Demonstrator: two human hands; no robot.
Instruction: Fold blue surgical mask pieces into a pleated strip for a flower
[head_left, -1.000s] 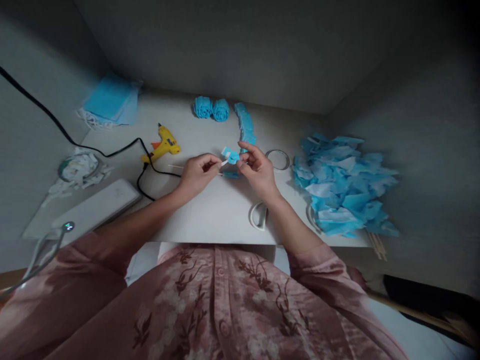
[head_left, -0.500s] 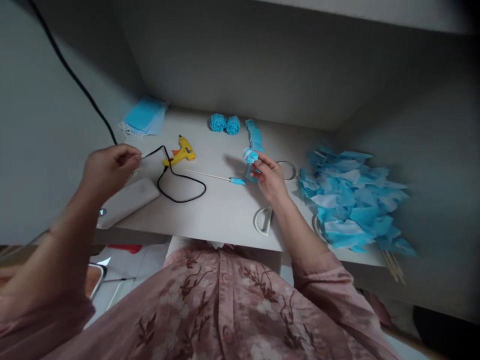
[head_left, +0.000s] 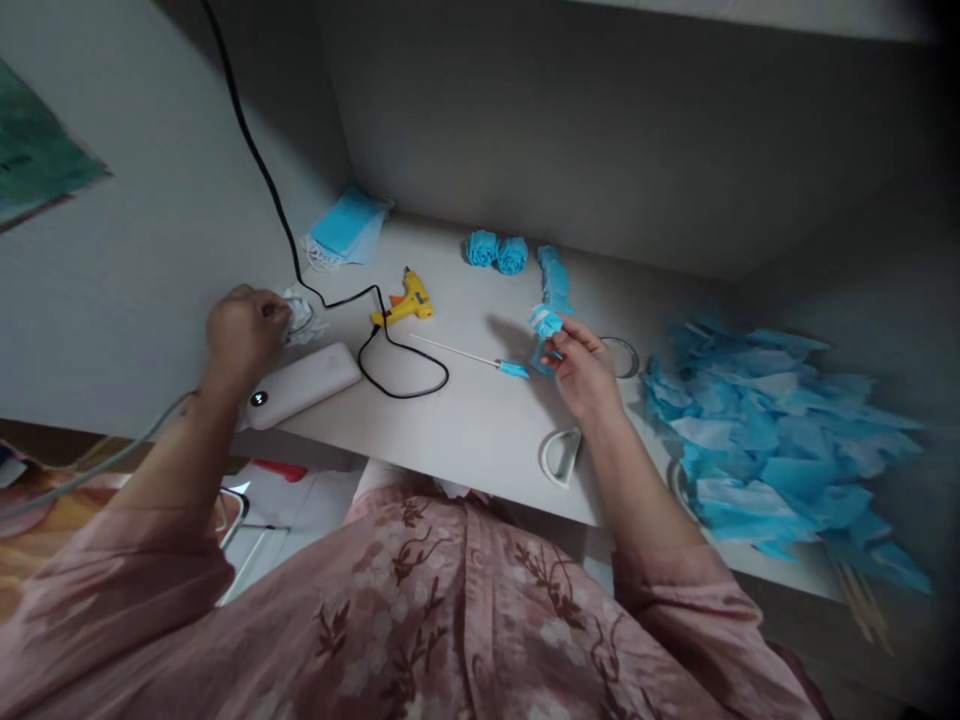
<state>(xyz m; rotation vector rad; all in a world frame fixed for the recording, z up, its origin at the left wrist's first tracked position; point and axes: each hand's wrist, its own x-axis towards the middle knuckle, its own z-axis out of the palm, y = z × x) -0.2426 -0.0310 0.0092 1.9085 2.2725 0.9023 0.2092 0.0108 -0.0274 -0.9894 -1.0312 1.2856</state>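
My right hand point(head_left: 589, 368) pinches a small blue-and-white rolled piece of mask fabric point(head_left: 545, 321) above the shelf. My left hand point(head_left: 247, 328), fingers pressed together, is beside a crumpled white heap point(head_left: 302, 318); what it pinches, if anything, cannot be made out. Between the hands lies a thin stick point(head_left: 457, 352) with a blue wrapped tip point(head_left: 514, 369). A yellow glue gun point(head_left: 411, 299) rests behind it. A blue fabric strip point(head_left: 553, 278) and two blue fabric roses point(head_left: 496, 252) are at the back.
A white power bank point(head_left: 307, 385) sits near the left front edge. A black cord point(head_left: 259, 150) runs down to the glue gun. Blue masks point(head_left: 346, 228) lie back left. A tape roll point(head_left: 621, 357), a half-round white piece point(head_left: 559, 457) and a large pile of blue fabric point(head_left: 780, 440) are right.
My left hand has moved away from the black cord to the crumpled white heap. My right hand still holds the rolled piece. The whole view has shifted left.
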